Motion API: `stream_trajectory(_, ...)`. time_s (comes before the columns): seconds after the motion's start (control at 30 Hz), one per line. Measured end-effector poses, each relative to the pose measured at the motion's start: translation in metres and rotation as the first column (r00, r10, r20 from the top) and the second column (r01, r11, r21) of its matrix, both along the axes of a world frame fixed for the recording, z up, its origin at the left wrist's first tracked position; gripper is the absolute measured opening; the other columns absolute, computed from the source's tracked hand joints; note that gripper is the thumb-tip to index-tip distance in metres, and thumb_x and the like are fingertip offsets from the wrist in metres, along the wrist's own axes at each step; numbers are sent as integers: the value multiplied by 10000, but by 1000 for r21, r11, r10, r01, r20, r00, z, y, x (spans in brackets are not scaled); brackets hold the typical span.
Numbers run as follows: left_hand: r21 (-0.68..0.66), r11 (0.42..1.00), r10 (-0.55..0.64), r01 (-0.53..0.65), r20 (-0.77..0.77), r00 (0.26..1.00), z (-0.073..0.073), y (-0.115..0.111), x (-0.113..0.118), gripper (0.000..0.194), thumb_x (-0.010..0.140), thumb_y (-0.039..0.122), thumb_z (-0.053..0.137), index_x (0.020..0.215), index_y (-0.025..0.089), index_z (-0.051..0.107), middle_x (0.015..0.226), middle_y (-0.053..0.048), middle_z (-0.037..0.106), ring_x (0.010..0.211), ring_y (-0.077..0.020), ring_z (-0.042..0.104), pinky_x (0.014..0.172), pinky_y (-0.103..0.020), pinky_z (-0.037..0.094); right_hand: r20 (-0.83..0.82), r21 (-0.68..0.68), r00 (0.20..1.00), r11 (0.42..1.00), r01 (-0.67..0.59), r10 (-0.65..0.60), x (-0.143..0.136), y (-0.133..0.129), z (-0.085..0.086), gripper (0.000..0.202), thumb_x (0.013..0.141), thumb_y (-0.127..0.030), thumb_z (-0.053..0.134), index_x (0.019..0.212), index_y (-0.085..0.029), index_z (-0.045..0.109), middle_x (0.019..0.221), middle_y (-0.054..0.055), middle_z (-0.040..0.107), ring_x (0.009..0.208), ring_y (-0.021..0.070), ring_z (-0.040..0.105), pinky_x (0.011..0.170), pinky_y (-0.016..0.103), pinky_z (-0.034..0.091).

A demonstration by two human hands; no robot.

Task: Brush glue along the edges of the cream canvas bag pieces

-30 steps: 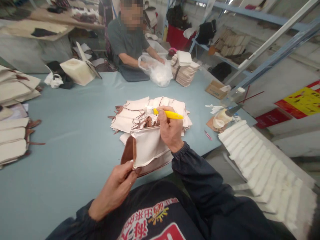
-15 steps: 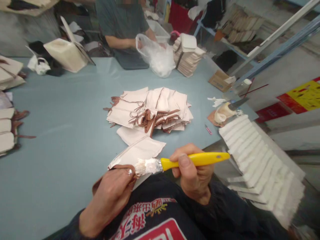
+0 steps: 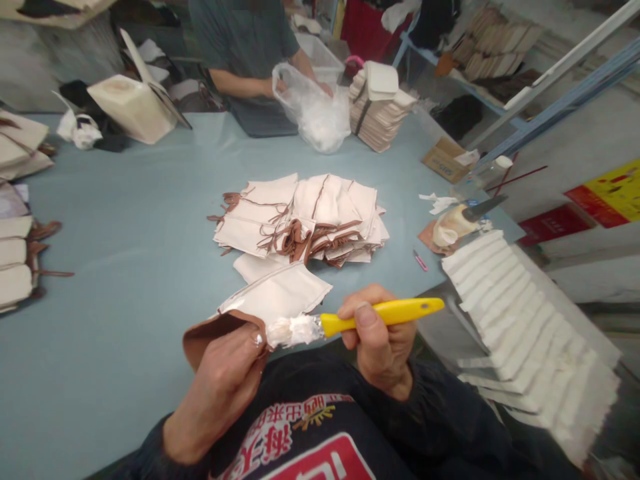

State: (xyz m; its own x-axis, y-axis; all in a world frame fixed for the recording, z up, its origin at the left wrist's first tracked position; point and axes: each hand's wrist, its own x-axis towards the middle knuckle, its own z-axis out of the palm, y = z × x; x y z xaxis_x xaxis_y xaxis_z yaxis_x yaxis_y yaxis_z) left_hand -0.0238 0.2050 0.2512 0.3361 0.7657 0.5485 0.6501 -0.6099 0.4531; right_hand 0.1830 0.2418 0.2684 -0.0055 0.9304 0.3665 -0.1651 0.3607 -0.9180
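Observation:
My right hand (image 3: pixel 381 340) is closed round the yellow handle of a brush (image 3: pixel 410 312). Thick white paste coats the bristles, which sit at the edge of a leather piece (image 3: pixel 280 290), cream on one face and brown on the other. My left hand (image 3: pixel 225 373) pinches that piece at its brown edge, and a white smear shows on a finger. The piece curls open beside the hand, brown side showing. Just beyond lies a heap of similar cream and brown leather pieces (image 3: pixel 325 200) with thin brown cords.
Across the table (image 3: pixel 125 233) a co-worker's hands hold a clear plastic bag (image 3: pixel 325 120). Beside it stands a strapped stack of cream pieces (image 3: pixel 380 107). To the right are a paste-smeared container (image 3: pixel 450 227), a small pink tool (image 3: pixel 420 260) and overlapping white strips (image 3: pixel 525 333). More pieces (image 3: pixel 15 260) lie left.
The leather's brown edge has folded open more to the left of my left hand. My right hand and the brush have shifted slightly left.

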Motion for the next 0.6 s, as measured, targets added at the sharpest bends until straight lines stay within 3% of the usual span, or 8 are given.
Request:
stream_trajectory(0.17,-23,999,-21,22,51,999,-1,6,3,290,935,-10,453,774,231,442,630,29,525,543,-127,493,533,-242,372,47,12,993,994,-113,112,4,-1,-5,192,973,-329,630,859,-205,722,539,-60,539,383,66,433,389,192,362)
stream_trajectory(0.27,-35,999,11,-9,58,998,-3,7,6,298,934,-5,468,754,232,441,621,29,512,535,-130,476,530,-253,367,5,-51,998,996,-67,67,7,5,-4,231,989,-349,607,838,-203,703,497,-70,510,372,71,421,382,192,357)
stream_trajectory(0.33,-46,999,19,-16,48,999,-2,8,9,279,944,-6,474,781,220,486,637,19,546,563,-133,511,564,-251,399,-44,-99,998,993,-56,52,6,15,-1,257,999,-362,591,820,-202,682,469,-81,488,373,69,414,389,185,357)
stream_trajectory(0.47,-77,997,-8,11,36,999,4,12,18,224,956,-4,465,908,182,580,738,-21,656,630,-126,590,612,-219,447,-93,-166,985,974,-156,142,-3,43,4,302,974,-421,599,786,-190,648,456,-85,478,386,64,396,411,191,354)
stream_trajectory(0.6,-70,997,33,-26,105,994,10,17,23,234,941,10,492,811,198,544,629,40,531,532,-96,483,523,-194,380,-197,-232,957,939,-255,211,-13,68,3,350,934,-492,619,765,-185,637,452,-90,460,391,55,370,407,188,312)
